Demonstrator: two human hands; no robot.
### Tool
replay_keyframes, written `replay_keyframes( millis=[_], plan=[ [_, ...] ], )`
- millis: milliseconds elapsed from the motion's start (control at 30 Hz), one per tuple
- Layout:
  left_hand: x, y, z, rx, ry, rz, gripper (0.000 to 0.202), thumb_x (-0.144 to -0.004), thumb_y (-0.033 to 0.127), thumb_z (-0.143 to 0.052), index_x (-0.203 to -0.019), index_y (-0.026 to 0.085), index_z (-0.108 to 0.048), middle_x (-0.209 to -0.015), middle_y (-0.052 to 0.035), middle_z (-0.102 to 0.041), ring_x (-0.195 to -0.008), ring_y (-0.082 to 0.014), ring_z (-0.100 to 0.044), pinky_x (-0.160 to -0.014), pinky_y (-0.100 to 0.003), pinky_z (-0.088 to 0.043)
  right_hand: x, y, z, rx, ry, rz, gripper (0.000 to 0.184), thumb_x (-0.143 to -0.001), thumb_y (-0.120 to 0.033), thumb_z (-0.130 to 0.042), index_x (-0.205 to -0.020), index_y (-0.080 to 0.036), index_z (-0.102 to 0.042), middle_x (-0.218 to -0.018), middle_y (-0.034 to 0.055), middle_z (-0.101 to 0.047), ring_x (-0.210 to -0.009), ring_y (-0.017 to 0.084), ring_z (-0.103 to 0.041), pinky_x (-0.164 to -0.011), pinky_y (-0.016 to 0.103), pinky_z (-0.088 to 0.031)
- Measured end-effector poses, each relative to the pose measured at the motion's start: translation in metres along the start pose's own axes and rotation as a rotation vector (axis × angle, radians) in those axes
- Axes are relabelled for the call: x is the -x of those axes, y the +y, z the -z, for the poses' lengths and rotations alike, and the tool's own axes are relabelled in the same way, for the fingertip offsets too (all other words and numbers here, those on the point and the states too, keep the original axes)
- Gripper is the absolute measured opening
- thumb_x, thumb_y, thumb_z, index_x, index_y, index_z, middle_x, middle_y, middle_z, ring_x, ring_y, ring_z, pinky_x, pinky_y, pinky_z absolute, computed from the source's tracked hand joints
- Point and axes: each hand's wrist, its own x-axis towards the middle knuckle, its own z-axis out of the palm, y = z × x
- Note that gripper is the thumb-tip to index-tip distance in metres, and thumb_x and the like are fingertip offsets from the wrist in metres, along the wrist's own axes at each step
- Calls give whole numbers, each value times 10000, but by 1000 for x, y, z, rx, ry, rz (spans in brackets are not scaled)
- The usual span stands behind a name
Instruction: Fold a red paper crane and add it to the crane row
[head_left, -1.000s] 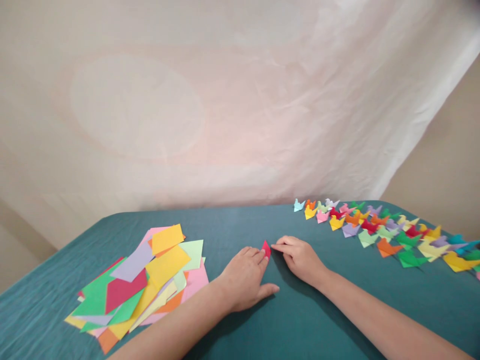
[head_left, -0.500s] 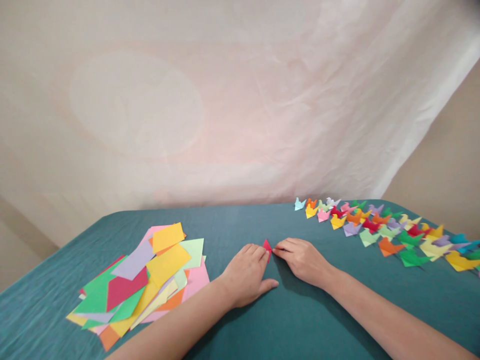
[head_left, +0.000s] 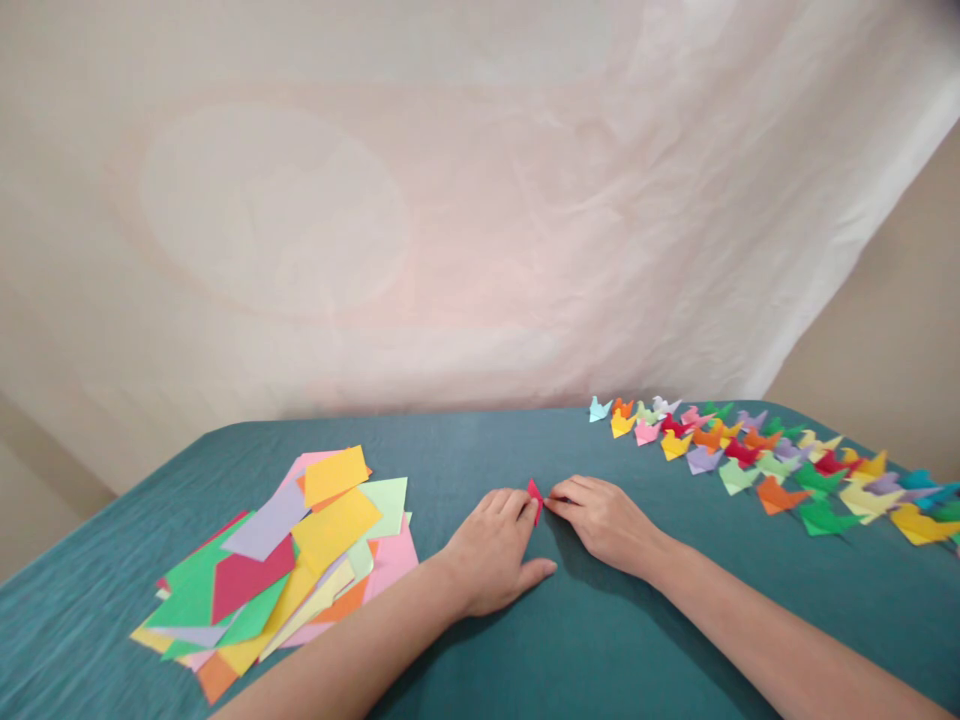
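A small folded piece of red origami paper [head_left: 535, 497] lies between my two hands on the cloth, partly covered by fingers. My left hand [head_left: 487, 550] holds it down from the left, fingers bent together over its edge and the thumb stretched out apart on the cloth. From the other side, my right hand [head_left: 604, 522] has its thumb and index finger pinched at the paper's right corner, with the other fingers curled in. How the paper's layers lie under the fingertips is hidden.
A loose heap of coloured paper sheets [head_left: 255, 585] lies at the left, beside my left forearm. Several rows of small folded paper birds [head_left: 739, 477] stand at the right. Green cloth [head_left: 480, 450] covers the table, and a pale fabric sheet [head_left: 480, 220] hangs behind it.
The red paper's visible part looks slightly narrower, its top tip tilted a little. Both hands stay nearly in place.
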Motion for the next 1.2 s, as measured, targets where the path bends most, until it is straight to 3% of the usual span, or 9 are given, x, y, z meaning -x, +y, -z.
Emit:
replay_keyframes(
  millis=[633, 1200],
  plan=[
    [1, -3, -5, 45, 5, 20, 622, -819, 551, -485, -1269, 133, -386, -1245, -131, -460, -1225, -283, -358, -1022, -419, -303, 0, 0, 0, 16, -30, -3, 239, -913, -167, -439, -1024, -168, -650, -968, 75, -623, -881, 175, -531, -804, 313, -439],
    [-5, 1, -3, 8, -12, 30, 625, -811, 537, -498, -1224, 69, -464, -1225, -164, -517, -1148, -291, -456, -986, -409, -366, -1, -1, -1, 13, -19, -18, 326, -852, -80, -434, -1125, -147, -598, -992, 95, -619, -905, 199, -528, -805, 338, -449]
  ],
)
